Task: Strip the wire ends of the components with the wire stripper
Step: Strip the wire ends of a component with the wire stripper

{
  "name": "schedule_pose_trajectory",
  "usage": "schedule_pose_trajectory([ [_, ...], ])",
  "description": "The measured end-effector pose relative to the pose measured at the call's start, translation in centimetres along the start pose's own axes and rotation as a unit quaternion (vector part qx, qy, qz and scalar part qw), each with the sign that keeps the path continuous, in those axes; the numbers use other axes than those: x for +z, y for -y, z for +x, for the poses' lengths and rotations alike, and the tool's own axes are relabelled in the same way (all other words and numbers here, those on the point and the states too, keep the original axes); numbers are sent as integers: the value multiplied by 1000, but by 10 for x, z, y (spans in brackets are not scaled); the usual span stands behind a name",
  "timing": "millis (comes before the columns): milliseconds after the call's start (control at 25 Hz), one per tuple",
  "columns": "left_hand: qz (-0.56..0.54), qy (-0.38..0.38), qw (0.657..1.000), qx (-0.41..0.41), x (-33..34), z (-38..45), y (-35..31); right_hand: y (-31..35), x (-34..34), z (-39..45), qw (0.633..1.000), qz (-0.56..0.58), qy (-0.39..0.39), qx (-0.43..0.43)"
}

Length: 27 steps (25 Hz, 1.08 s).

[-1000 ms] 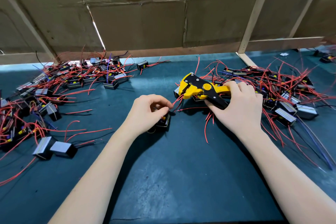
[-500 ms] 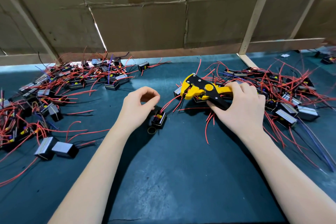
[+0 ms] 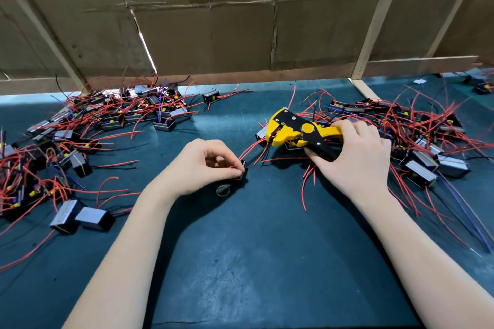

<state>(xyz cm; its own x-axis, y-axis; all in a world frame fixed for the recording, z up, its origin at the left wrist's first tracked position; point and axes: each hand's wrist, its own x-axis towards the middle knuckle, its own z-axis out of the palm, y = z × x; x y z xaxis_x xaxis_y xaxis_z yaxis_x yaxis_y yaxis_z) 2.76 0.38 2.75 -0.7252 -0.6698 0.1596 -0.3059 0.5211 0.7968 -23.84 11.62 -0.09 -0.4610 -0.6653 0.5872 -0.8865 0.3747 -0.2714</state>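
Observation:
A yellow and black wire stripper (image 3: 296, 131) lies over the table's middle right, its handles gripped by my right hand (image 3: 355, 157). My left hand (image 3: 203, 168) pinches a small black component (image 3: 242, 172) at its top, fingertips curled around it. Red wires (image 3: 250, 148) run from that component up toward the stripper's jaws. A small rubber band (image 3: 223, 191) lies on the mat just below the component.
A heap of black components with red wires (image 3: 88, 131) covers the left of the dark green mat (image 3: 267, 248). A second tangled heap (image 3: 417, 136) lies right, behind my right hand. Cardboard panels (image 3: 203, 29) wall off the back.
My left hand had let go of the component and lifted half a second ago; now it has come back down and pinches it again. The stripper and right hand stayed nearly in place.

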Motion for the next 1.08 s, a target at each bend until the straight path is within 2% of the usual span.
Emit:
schedule_pose_trajectory([
  [80, -2, -28, 1000, 2, 11, 4, 0, 0, 0, 0, 1000, 3, -1, -3],
  [240, -67, 16, 997, -35, 20, 7, 2, 3, 0, -2, 1000, 9, -13, -25],
  [360, -91, -1, 994, -53, 24, 8, 1, 5, 0, -3, 999, 2, -17, -41],
  [840, -52, -81, 989, -110, 38, 13, -6, 7, -2, -4, 995, -35, -41, -83],
  [1080, -40, -82, 989, -117, 40, 14, -7, 9, -2, -4, 994, -39, -36, -93],
])
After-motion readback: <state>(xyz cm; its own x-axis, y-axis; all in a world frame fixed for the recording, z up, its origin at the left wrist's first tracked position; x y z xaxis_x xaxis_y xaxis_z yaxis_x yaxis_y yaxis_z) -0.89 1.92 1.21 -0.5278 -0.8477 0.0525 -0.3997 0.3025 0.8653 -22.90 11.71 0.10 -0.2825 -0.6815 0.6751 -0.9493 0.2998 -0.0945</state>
